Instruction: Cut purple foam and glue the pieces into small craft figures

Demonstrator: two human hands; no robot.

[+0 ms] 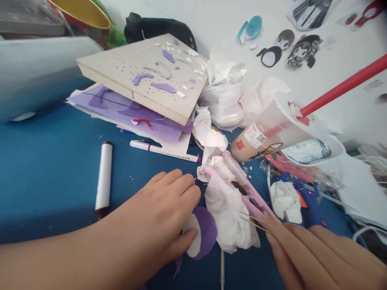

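Note:
My left hand (173,205) is closed around a small piece with a white oval on purple felt (208,231), the thumb lying on the white part. At the lower right, my right hand (314,249) pinches thin golden-tipped tweezers (256,224), their tips apart over crumpled white tissue (231,213). Nothing shows between the tips. A pink hair straightener (248,187) lies just beyond the tissue, its near end beside my right fingertips. The palm sides of both hands are hidden.
A beige board (121,66) with purple and white bits rests on purple felt sheets (169,131). White markers (105,173) lie at the left and centre. A drink cup (278,125) with a red straw stands tilted in view, beside a blue glue gun (311,201).

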